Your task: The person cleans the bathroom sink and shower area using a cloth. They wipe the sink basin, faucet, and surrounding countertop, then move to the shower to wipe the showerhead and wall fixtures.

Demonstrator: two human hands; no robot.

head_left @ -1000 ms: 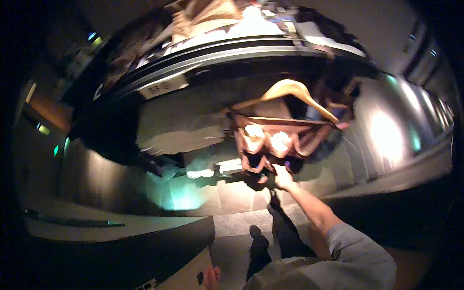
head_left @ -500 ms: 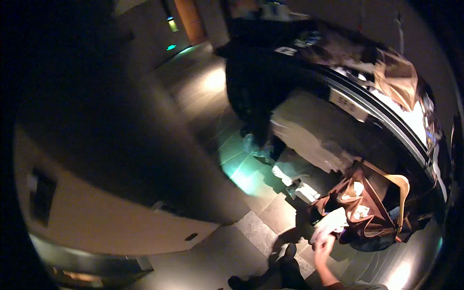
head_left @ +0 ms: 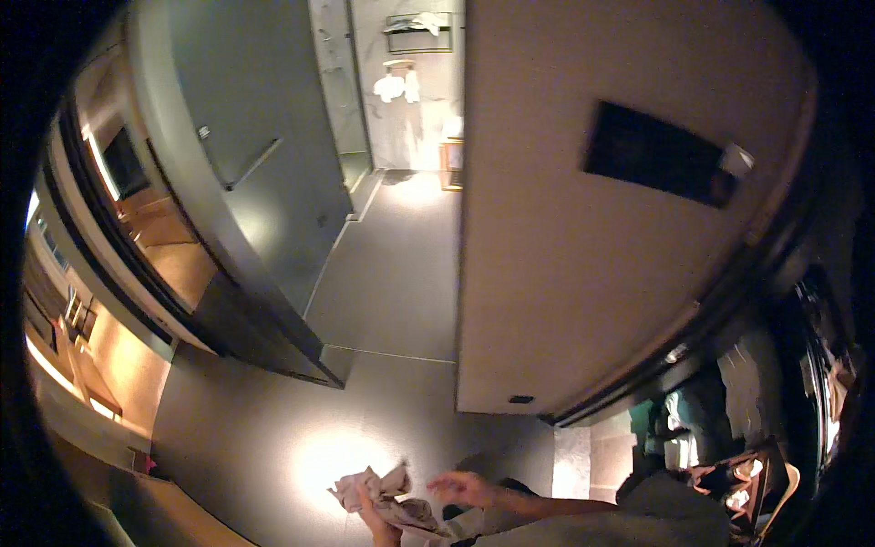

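Note:
In front of my body, a bunched greyish-beige cloth (head_left: pixel 397 509) hangs over the floor near the lower edge of the view. My left hand (head_left: pixel 375 521) grips it from below, with folds spilling over the fingers. To the right of the cloth is my right hand (head_left: pixel 463 489), its forearm reaching in from the right. Its fingers are slightly bent and apart, and they appear to hold nothing. A small gap separates them from the cloth.
A grey door (head_left: pixel 260 155) stands open onto a bathroom with hanging white towels (head_left: pixel 397 87). A beige wall (head_left: pixel 547 273) with a dark panel (head_left: pixel 656 155) rises at right. Beyond it sit a brown caddy (head_left: pixel 743 483) and a cart (head_left: pixel 820 383). A wood-floored room lies left.
My view has swung from the cart and caddy to the bathroom doorway. The caddy now lies at the far right. Both hands have come into view, with a cloth in the left.

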